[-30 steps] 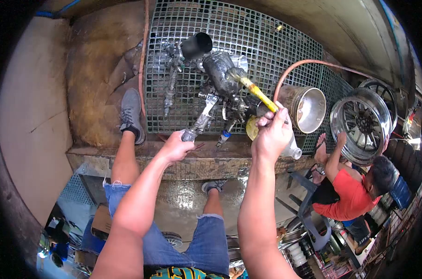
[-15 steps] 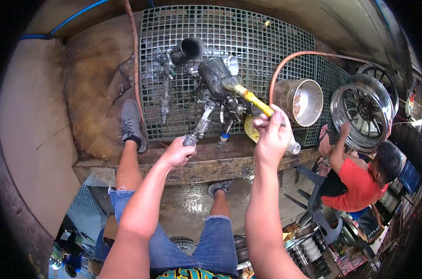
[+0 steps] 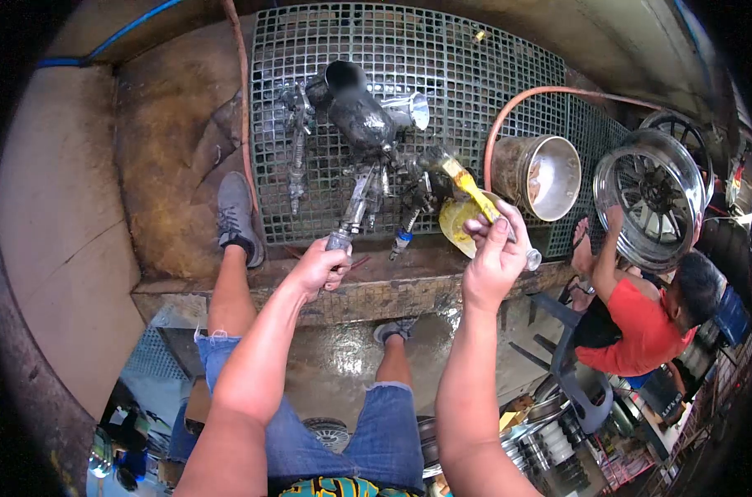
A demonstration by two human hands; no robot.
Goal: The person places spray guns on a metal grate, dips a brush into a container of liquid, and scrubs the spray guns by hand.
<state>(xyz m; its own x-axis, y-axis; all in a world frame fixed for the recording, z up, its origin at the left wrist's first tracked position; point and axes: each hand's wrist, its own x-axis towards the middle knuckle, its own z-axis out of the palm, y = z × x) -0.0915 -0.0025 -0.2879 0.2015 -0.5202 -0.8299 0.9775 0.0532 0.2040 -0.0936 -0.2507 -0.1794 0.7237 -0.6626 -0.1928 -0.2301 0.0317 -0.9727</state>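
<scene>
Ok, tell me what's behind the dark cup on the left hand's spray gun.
The grate and a silvery cup show past the dark cup; whatever lies directly behind the dark cup is covered.

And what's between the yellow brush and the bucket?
In the head view, the orange hose runs between the yellow brush and the bucket, with grating behind it.
</scene>
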